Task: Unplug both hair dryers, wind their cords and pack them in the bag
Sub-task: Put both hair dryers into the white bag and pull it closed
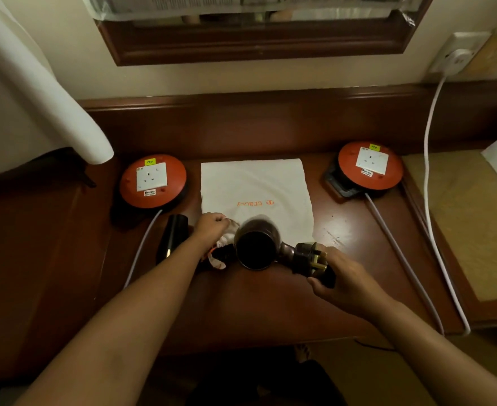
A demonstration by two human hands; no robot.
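Brown dryer (256, 244) motion-blurred; its wound cord hidden under right hand (344, 276); bag (256, 189) lettering unreadable.

We have a single head-worn view, looking forward and steeply down over both forearms; the left hand (210, 227) and right hand (342, 278) sit near centre, close below us, with the wooden desk (270, 303) under them and the wall beyond them

Both bare forearms reach forward and converge toward the middle. The left hand (210, 227) is curled, its fingers pinching. The right hand (341, 276) is curled in a grip, thumb underneath.
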